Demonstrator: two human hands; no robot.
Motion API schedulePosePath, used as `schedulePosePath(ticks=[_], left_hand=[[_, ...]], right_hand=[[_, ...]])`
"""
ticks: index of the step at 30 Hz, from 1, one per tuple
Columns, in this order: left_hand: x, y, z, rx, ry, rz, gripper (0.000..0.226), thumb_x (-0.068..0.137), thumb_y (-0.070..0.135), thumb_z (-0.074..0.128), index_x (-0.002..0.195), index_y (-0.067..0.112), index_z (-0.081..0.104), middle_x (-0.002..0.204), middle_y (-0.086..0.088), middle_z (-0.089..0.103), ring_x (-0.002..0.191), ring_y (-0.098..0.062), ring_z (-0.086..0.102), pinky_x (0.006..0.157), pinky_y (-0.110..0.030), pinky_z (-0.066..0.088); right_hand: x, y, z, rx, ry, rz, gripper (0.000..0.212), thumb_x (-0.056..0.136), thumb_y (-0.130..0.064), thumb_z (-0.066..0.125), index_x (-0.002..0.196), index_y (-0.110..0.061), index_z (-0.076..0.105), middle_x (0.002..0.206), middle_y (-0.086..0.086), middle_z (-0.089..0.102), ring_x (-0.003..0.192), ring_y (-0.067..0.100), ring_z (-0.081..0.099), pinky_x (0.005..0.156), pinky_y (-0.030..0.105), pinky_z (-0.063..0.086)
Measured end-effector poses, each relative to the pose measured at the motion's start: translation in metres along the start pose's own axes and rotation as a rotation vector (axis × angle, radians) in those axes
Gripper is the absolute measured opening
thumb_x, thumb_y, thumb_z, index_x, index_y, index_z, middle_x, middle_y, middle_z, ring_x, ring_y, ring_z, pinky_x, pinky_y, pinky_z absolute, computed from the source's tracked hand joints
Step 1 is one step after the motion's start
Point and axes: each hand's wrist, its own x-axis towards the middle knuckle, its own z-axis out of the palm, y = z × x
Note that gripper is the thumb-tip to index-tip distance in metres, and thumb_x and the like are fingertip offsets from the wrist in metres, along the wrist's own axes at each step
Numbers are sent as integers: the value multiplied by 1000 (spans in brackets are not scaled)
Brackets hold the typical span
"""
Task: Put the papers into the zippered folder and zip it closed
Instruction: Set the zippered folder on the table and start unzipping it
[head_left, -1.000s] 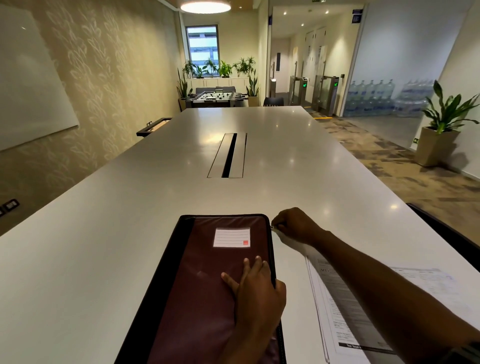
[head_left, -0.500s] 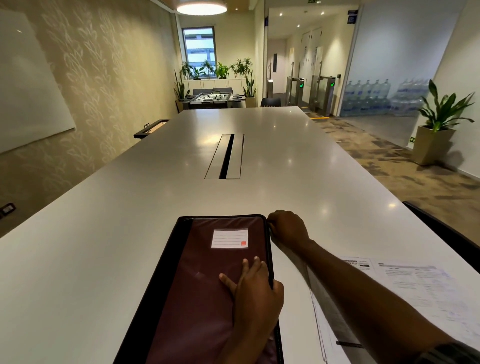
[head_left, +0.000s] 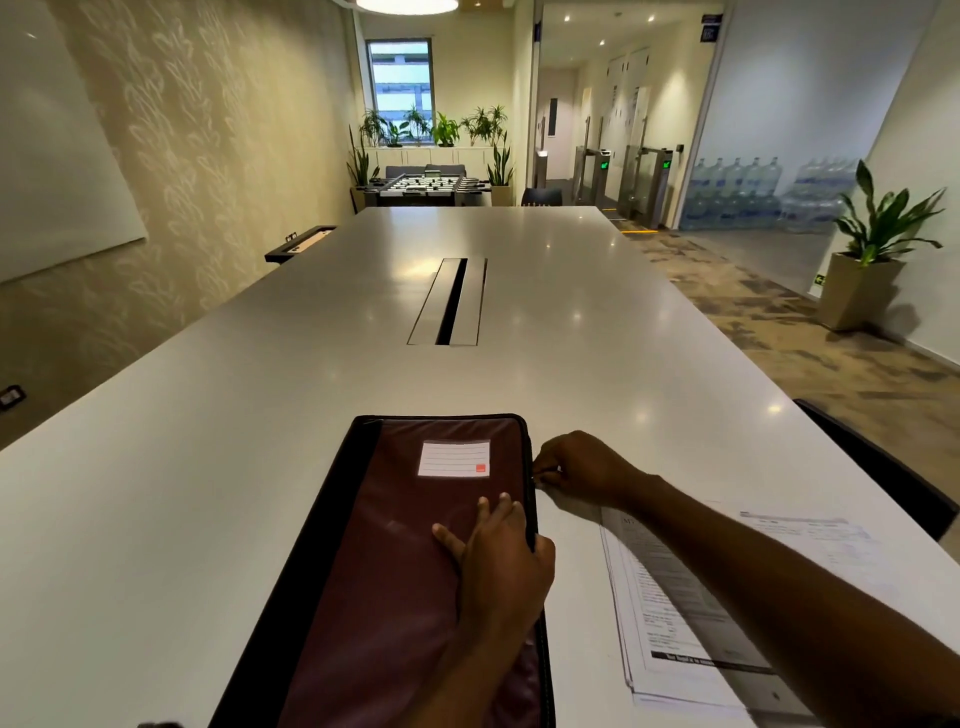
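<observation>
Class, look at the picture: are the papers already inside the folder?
No, the papers lie on the table to the right of the folder.

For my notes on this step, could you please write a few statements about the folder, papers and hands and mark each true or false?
1. The left hand lies flat on the maroon folder. True.
2. The papers are inside the folder. False: they lie on the table, right of it.
3. The right hand pinches at the folder's right edge. True.
4. The folder's label is blue. False: white with a red mark.
</observation>
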Motion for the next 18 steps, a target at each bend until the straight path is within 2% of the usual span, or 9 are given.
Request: schedulePosePath(ticks=[4,8,11,15,18], left_hand=[[-5,4,-5,-10,8,8,45,85,27,51,127,14,56,147,0,43,143,-20,24,107,-66,-9],[-13,12,-22,27,-23,38,46,89,40,52,126,13,56,146,-2,44,143,-21,24,109,-68,-1],[-37,14,-37,60,-126,48,68,81,59,52,138,22,43,154,-3,29,145,-22,15,111,-64,4],[-96,-7,-46,242,-246,64,107,58,80,44,148,27,19,160,-2,6,146,-22,-2,109,-63,-6],[-124,-26,-49,309,-232,125,108,59,76,45,150,27,12,160,-2,0,146,-20,-8,111,-57,-11]], right_hand=[[-33,-23,9,-49,23,-15,18,88,-23,62,98,-19,77,97,4,76,86,24,66,71,30,45],[-62,-43,22,-103,103,51,20,85,-22,55,91,-21,74,90,1,73,87,25,62,72,35,48],[-70,-54,28,-73,189,157,17,84,-24,55,87,-22,72,86,0,71,85,26,63,71,36,49],[-72,-62,31,39,278,299,14,83,-27,62,90,-27,75,91,-3,73,87,23,65,67,28,40],[-74,-68,32,49,287,336,14,82,-23,64,87,-27,76,90,-4,75,90,25,65,69,30,40]])
